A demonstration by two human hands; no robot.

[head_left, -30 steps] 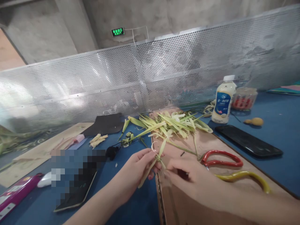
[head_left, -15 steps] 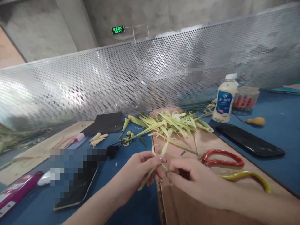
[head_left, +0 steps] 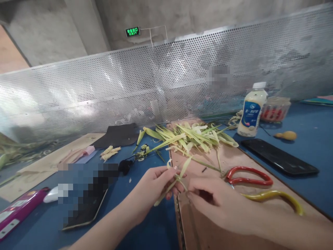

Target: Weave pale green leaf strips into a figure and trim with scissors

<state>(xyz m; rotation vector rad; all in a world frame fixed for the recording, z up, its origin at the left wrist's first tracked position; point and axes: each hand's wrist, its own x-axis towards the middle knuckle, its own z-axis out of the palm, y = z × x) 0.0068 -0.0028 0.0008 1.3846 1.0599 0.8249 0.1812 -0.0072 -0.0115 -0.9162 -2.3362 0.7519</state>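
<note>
My left hand (head_left: 153,189) pinches a narrow yellow-green leaf strip (head_left: 182,171) between thumb and fingers. My right hand (head_left: 215,201) meets it from the right, its fingertips closed on the same strip where it crosses. Both hands hover over the left edge of a brown cardboard sheet (head_left: 208,229). Behind them lies a loose pile of leaf strips (head_left: 192,136) on the cardboard's far end.
Red-handled scissors (head_left: 249,176) and a yellow-handled pair (head_left: 275,198) lie right of my hands. A black phone (head_left: 279,160), a white drink bottle (head_left: 251,111) and a plastic tub (head_left: 275,109) stand further right. A second phone (head_left: 85,211) and a pink case (head_left: 18,211) lie left. A perforated metal screen (head_left: 104,93) backs the blue table.
Both hands stay at the same spot. The free end of the strip has swung a little to the right and my fingers have shifted along it.
</note>
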